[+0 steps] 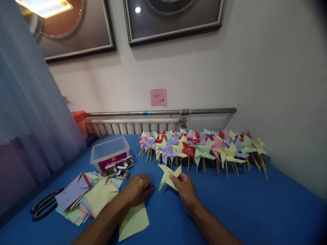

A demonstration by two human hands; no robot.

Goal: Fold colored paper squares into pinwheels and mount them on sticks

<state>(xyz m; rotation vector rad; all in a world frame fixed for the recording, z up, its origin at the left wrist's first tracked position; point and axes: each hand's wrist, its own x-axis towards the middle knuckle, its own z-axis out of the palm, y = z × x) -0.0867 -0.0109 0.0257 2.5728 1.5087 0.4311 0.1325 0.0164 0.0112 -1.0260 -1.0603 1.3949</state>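
Two unclear spots: left hand (pixel 138 190) curled, grip hidden; scissors (pixel 44 205) half covered.

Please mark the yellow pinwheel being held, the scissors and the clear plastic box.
yellow pinwheel (pixel 169 174), head view, on its folded centre, by the right hand's fingertips.
scissors (pixel 43 205), head view, on the dark handle loops at the left.
clear plastic box (pixel 109 149), head view, on its lid.

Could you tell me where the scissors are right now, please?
In the head view, the scissors lie at the far left on the blue table, beside the stack of cut paper squares.
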